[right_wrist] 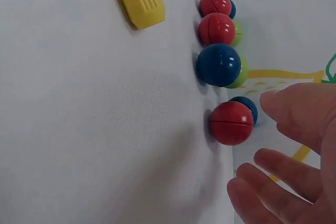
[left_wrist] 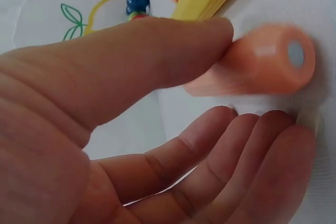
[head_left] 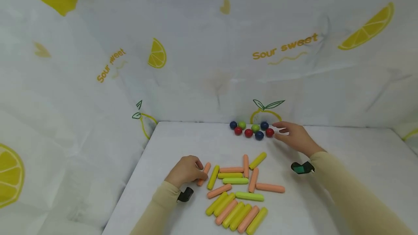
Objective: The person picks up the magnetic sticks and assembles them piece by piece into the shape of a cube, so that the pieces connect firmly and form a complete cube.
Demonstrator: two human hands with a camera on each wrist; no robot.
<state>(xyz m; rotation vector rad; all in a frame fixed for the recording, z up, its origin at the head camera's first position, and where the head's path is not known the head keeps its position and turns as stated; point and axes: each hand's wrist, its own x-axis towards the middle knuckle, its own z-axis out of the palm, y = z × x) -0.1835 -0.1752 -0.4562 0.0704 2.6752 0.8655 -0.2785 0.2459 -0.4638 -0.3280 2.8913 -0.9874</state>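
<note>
My left hand [head_left: 187,171] is at an orange magnetic stick [left_wrist: 262,61] that has a grey disc in its end. In the left wrist view the thumb [left_wrist: 173,51] overlaps the stick's side, while the other fingers bend loosely below it, a gap between them and the stick. At the back, my right hand [head_left: 295,137] reaches beside a red ball [right_wrist: 231,123], thumb and fingers spread with nothing between them. A dark blue ball [head_left: 264,125] sits just behind that red one, partly hidden in the right wrist view.
More red, blue and green balls [head_left: 248,133] sit in a cluster along the table's back edge. Several yellow, orange and lime sticks [head_left: 235,181] lie in the middle, and a side-by-side row of sticks [head_left: 241,217] lies nearer the front. A lemon-print sheet [head_left: 209,82] hangs behind the white table [head_left: 326,184].
</note>
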